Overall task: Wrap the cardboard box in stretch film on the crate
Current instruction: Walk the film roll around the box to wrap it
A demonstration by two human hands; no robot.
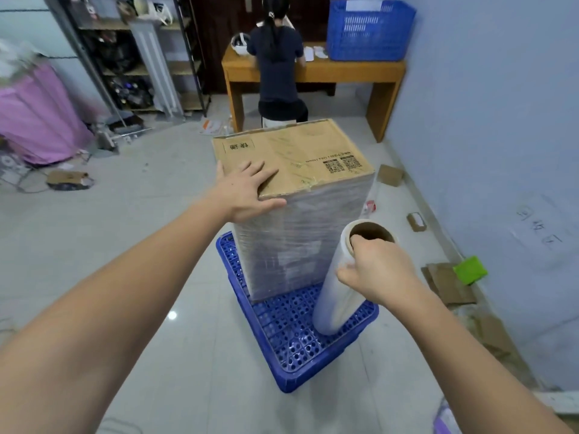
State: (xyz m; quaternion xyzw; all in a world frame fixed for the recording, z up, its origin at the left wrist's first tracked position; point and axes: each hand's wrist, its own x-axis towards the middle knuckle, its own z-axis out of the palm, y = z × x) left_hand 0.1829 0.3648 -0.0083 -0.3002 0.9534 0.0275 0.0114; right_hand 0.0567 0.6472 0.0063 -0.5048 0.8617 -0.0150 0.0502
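A tall cardboard box (294,151), its sides already sheathed in stretch film (282,245), stands upright on an upturned blue crate (291,349), beside a tilted film roll (341,283) resting there.

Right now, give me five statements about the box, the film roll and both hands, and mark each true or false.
1. The left hand lies flat on the top of the brown cardboard box. True.
2. The clear stretch film roll lies flat on the floor tiles. False: it stands tilted on the blue perforated plastic crate.
3. The right hand grips the roll's upper end, fingers hooked into its cardboard core. True.
4. The box's sides are bare cardboard. False: film already covers them.
5. The box's top carries printed QR codes. True.
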